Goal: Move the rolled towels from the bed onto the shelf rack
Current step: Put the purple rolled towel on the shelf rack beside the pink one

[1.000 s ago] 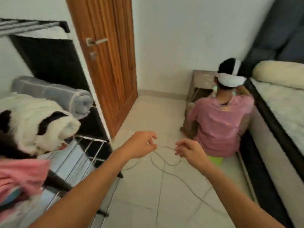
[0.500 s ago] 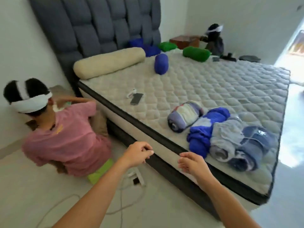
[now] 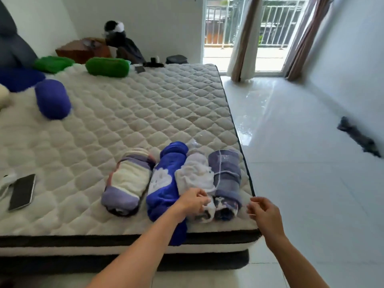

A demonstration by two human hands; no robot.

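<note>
4 rolled towels lie side by side at the near right corner of the bed [image 3: 128, 113], each with its roll end facing the near edge and each touching its neighbour.

1. Leftmost: cream towel [image 3: 127, 181] with lavender bands; cream middle, purple near end.
2. Second: royal-blue towel [image 3: 164, 181] with a white patch on top. Its near end hangs over the mattress edge.
3. Third: white towel [image 3: 196, 175], loosely rolled, with rumpled folds on top.
4. Rightmost: grey-blue towel [image 3: 225, 173] with thin pale lines and a dark patterned near end. It lies just beside the right edge of the mattress.

Left hand [image 3: 194, 201]: fingers curled, resting over the near end of the white towel where it meets the royal-blue towel. Whether it grips fabric cannot be told.

Right hand [image 3: 262, 212]: fingers loosely curled, holding nothing, near the bed corner just right of the grey-blue towel.

Further back on the bed: a blue roll [image 3: 52, 98] and a green roll [image 3: 107, 67]. A phone [image 3: 22, 191] lies flat at the left.
</note>
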